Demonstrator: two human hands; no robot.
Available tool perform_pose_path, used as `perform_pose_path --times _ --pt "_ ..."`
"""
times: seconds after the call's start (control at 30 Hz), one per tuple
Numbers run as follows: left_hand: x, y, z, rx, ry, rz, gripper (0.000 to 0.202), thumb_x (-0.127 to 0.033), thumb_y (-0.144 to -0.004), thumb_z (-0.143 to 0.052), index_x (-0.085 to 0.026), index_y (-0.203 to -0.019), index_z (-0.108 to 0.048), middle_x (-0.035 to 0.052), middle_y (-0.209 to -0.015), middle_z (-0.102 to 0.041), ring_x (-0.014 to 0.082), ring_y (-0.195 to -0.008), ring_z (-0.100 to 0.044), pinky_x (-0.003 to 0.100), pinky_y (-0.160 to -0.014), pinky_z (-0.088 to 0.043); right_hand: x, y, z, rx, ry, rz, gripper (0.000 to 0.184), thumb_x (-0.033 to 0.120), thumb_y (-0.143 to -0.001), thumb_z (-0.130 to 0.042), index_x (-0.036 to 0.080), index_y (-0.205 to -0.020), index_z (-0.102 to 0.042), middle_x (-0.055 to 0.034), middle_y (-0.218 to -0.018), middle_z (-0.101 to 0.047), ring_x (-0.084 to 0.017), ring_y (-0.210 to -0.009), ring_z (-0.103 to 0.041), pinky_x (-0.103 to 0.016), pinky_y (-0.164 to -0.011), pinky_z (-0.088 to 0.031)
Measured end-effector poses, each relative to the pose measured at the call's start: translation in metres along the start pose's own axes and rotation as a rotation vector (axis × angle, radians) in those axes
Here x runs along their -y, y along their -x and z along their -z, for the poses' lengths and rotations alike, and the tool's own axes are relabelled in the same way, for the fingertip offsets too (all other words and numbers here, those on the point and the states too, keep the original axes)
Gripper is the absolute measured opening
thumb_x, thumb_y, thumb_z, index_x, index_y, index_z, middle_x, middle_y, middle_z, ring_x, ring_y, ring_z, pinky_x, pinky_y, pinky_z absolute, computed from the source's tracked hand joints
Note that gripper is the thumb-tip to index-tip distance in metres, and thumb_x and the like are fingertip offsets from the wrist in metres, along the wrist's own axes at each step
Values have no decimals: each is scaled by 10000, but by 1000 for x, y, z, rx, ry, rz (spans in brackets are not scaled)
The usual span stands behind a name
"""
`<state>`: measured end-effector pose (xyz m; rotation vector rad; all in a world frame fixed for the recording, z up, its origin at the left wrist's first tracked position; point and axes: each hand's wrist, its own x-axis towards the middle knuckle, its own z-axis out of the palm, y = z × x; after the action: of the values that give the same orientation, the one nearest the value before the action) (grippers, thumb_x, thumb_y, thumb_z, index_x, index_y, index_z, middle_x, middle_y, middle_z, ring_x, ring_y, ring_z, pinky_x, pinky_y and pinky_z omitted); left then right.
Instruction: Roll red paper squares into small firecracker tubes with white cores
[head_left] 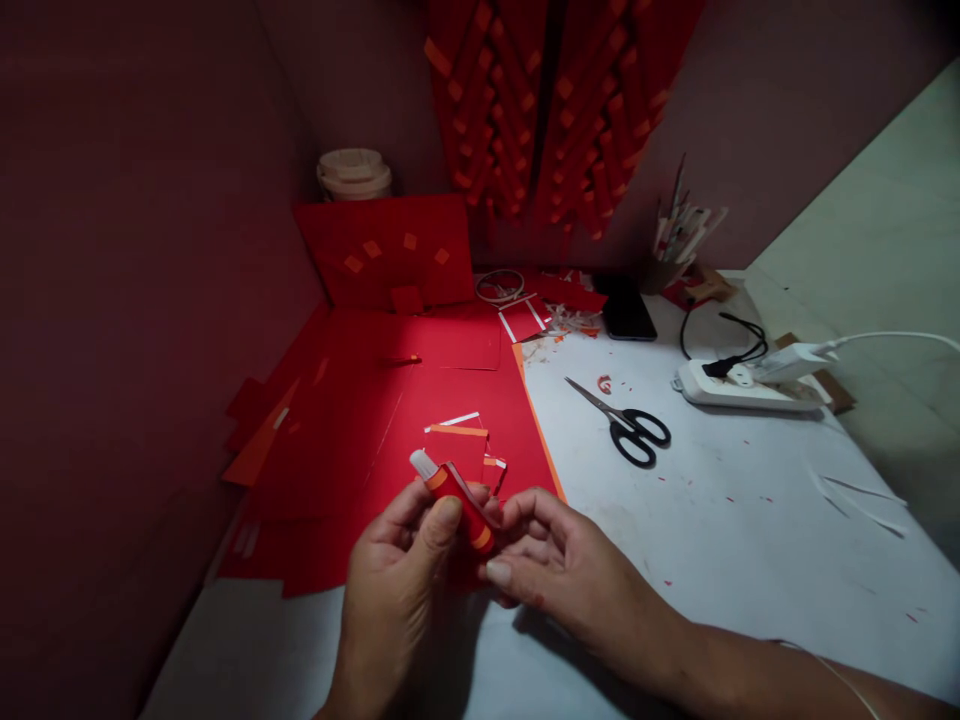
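A red paper roll with orange bands (466, 512) is wrapped around a white-ended stick (422, 463), held tilted above the table's near edge. My left hand (409, 570) grips it, thumb on top and fingers behind. At its lower right end, the thumb and fingers of my right hand (551, 560) pinch the paper's loose edge. Just beyond my hands, small red paper pieces with orange and white strips (459, 448) lie on large red sheets (337, 450). The stick's exact kind is hidden by the paper.
Black-handled scissors (626, 425) lie on the white table (720, 530). Right of them is a power strip (750, 388) with plugged cables. Farther back are a phone (624, 307), a brush cup (664, 270) and a propped red card (390, 250). Red paper decorations (487, 110) hang behind.
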<state>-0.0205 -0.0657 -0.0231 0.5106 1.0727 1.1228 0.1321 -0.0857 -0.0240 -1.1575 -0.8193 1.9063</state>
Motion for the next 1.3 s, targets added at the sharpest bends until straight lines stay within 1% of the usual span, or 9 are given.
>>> perform_pose_path --times 0.27,0.43,0.53,0.63,0.77,0.9,1.07,1.17,1.3 --pt "7 2 -9 30 54 13 132 -276 -851 -737 -186 -945 -725 50 -869 -740 184 -772 -712 300 -751 -572 -2 -2 -3 -42 -52 74 336 168 -690 -787 219 -842 -492 13 -820 -636 -152 -792 -627 -278 -699 -488" --pt "12 6 -14 42 140 41 158 -272 -827 -759 -181 -952 -727 45 -867 -726 171 -735 -695 311 -748 -578 -4 -5 -1 -106 9 134 324 238 -697 -807 214 -857 -526 11 -807 -640 -175 -816 -656 -320 -754 -535" --pt "12 6 -16 22 135 31 195 -294 -780 -803 -170 -910 -728 34 -835 -713 137 -646 -662 294 -695 -587 -3 -3 -2 -174 79 166 276 254 -714 -799 200 -850 -566 14 -784 -647 -145 -719 -648 -294 -696 -538" --pt "12 6 -19 -14 134 29 271 -323 -701 -864 -149 -861 -731 -3 -689 -659 103 -550 -613 258 -628 -586 -4 0 -2 -240 225 190 205 257 -742 -774 195 -852 -614 32 -679 -633 -121 -588 -611 -258 -571 -512" --pt "11 4 -21 -13 192 28 233 -294 -713 -858 -164 -860 -730 31 -805 -709 131 -659 -665 238 -638 -586 -6 2 0 -265 348 269 169 280 -769 -763 196 -856 -646 29 -651 -639 -117 -538 -611 -247 -532 -515" --pt "9 5 -20 -2 215 28 181 -247 -736 -847 -176 -854 -729 20 -819 -717 97 -667 -659 147 -601 -546 -5 3 2 -263 433 376 128 282 -821 -724 201 -886 -651 -5 -752 -700 -129 -587 -653 -250 -565 -546" --pt "10 4 -18 5 290 47 155 -257 -757 -833 -201 -855 -726 -5 -828 -701 118 -778 -678 178 -717 -569 -2 5 4 -292 575 528 105 261 -844 -700 198 -909 -648 -42 -846 -737 -164 -713 -701 -274 -656 -573" --pt "11 4 -18 -4 316 40 188 -266 -726 -857 -195 -836 -723 -20 -807 -679 108 -752 -665 179 -723 -571 -2 4 5 -269 542 525 98 232 -840 -689 203 -913 -631 -32 -814 -723 -152 -684 -680 -270 -642 -558" --pt "11 7 -21 -4 328 23 237 -264 -669 -894 -191 -813 -722 -28 -789 -667 106 -728 -654 199 -719 -585 -5 1 4 -185 342 406 108 267 -851 -664 212 -870 -573 1 -687 -678 -116 -551 -603 -230 -513 -484"
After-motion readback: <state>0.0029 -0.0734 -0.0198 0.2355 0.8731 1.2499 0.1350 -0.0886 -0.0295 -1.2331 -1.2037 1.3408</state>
